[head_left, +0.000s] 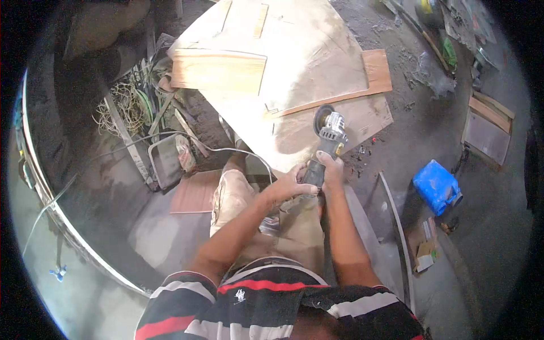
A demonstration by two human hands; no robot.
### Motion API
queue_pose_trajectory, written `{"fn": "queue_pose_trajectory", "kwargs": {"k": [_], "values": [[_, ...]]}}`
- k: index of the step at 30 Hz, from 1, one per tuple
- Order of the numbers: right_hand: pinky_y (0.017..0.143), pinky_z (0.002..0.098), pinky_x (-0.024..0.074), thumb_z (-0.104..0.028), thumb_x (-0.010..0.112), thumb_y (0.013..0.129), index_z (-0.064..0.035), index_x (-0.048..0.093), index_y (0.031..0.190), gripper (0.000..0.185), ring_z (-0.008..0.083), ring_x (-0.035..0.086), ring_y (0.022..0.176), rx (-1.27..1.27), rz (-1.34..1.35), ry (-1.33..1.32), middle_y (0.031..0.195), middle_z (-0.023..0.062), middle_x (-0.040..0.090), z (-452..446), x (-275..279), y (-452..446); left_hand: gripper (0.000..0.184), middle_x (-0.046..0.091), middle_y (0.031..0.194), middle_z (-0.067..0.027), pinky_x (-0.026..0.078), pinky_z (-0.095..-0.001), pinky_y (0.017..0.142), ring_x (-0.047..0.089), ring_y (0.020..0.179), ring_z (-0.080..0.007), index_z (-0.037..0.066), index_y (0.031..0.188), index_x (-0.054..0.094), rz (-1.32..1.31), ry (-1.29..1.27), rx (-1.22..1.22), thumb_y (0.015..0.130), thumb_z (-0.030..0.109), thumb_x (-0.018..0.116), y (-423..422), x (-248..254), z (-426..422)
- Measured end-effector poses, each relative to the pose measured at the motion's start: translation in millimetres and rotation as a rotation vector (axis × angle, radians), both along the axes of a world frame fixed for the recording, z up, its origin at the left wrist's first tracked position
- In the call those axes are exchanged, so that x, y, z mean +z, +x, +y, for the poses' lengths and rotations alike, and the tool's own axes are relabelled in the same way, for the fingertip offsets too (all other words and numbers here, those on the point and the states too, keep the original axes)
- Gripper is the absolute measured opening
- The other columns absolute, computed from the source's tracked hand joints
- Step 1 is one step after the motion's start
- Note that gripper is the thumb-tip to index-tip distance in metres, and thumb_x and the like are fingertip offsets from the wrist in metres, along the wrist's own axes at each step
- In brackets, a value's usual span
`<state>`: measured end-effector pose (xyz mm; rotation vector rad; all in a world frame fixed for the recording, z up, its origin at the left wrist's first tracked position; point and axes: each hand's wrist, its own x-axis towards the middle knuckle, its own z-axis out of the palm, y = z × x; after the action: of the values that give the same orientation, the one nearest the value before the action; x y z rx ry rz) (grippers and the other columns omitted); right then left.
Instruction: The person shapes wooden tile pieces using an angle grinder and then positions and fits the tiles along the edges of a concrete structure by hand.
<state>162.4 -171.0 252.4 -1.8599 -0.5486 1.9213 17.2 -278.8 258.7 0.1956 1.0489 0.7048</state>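
Observation:
An angle grinder [331, 131] with a dark round disc is held in front of me, its head pointing away and over the near right edge of a board. My left hand [290, 186] is closed around the rear of its body. Higher up the body, my right hand [330, 169] grips the tool from the right side. A large pale board [306, 62] lies beyond the grinder. On it rest a curved wooden strip [323, 102] and a rectangular wood piece [221, 71]. A pale cord [238, 151] runs off to the left from near my hands.
Scrap wood and tangled wire [122, 110] lie in a heap on the left. A blue jerrycan [435, 186] stands on the floor to the right, with a small carton [425, 256] below it. A long curved strip [395, 218] lies right of my legs.

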Motion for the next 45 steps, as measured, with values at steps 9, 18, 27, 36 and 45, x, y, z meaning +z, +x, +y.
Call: {"fn": "queue_pose_trajectory", "kwargs": {"k": [9, 18, 27, 36, 45], "values": [[0.062, 0.0337, 0.0571, -0.021, 0.076, 0.083, -0.0039, 0.065, 0.105, 0.029, 0.0176, 0.067, 0.066, 0.092, 0.277, -0.19, 0.085, 0.0067, 0.069, -4, 27, -40, 0.061, 0.064, 0.097, -0.0031, 0.054, -0.0307, 0.077, 0.063, 0.086, -0.0137, 0.001, 0.126, 0.053, 0.01, -0.067, 0.117, 0.077, 0.019, 0.083, -7, 50, -6], [0.065, 0.0319, 0.0539, -0.015, 0.079, 0.081, -0.0036, 0.07, 0.102, 0.025, 0.0135, 0.065, 0.069, 0.346, -0.005, 0.062, 0.086, 0.0029, 0.069, -24, 15, -45, 0.047, 0.067, 0.102, -0.0033, 0.053, -0.0306, 0.082, 0.064, 0.089, -0.0141, 0.002, 0.118, 0.062, 0.162, 0.093, 0.17, 0.077, 0.018, 0.081, 4, 26, -35], [0.062, 0.034, 0.056, -0.016, 0.076, 0.085, -0.0044, 0.068, 0.1, 0.021, 0.0182, 0.067, 0.065, -0.009, -0.136, 0.07, 0.082, 0.0054, 0.069, -12, 24, 29, 0.059, 0.072, 0.116, -0.0237, 0.053, -0.0433, 0.097, 0.069, 0.107, -0.0357, -0.002, 0.124, 0.067, 0.861, 0.147, -0.387, 0.089, 0.046, 0.074, -117, -44, 55], [0.062, 0.0356, 0.0574, -0.02, 0.074, 0.086, -0.0052, 0.067, 0.098, 0.02, 0.0203, 0.068, 0.065, -0.199, -0.195, 0.019, 0.082, 0.0068, 0.068, 1, 13, 110, 0.045, 0.064, 0.12, -0.0222, 0.053, -0.049, 0.094, 0.065, 0.11, -0.0396, 0.002, 0.119, 0.065, 1.459, 0.509, -0.555, 0.092, 0.037, 0.072, -31, -139, 170], [0.062, 0.0375, 0.0581, -0.021, 0.075, 0.085, -0.0034, 0.066, 0.099, 0.024, 0.0232, 0.069, 0.065, -0.301, -0.181, -0.022, 0.083, 0.01, 0.07, -4, -1, 146, 0.032, 0.065, 0.109, -0.0182, 0.056, -0.0492, 0.083, 0.064, 0.104, -0.0369, 0.006, 0.112, 0.069, 1.351, 0.577, -0.734, 0.103, 0.034, 0.058, -14, -149, 201]]}}
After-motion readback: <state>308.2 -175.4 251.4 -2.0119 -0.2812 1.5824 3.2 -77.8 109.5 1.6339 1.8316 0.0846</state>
